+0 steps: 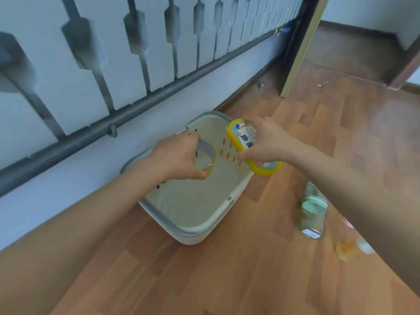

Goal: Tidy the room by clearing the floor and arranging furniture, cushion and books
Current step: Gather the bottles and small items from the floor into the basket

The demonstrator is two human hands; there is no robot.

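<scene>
A white plastic basket [200,233] with a grey rim stands on the wooden floor beside the wall. Over its open top my left hand [176,156] grips a roll of tape [208,155] with a yellowish edge, thumb below and fingers over the top. My right hand [270,142] holds a flat package [244,137] with a yellow border and a printed label, tilted above the basket's right rim. The basket's inside looks bare under both hands.
A clear glass jar [313,212] with a pale green lid lies on the floor right of the basket. An orange and white item [350,248] lies partly behind my right forearm. A white wall with a grey railing [136,110] runs behind the basket; a doorway opens at the upper right.
</scene>
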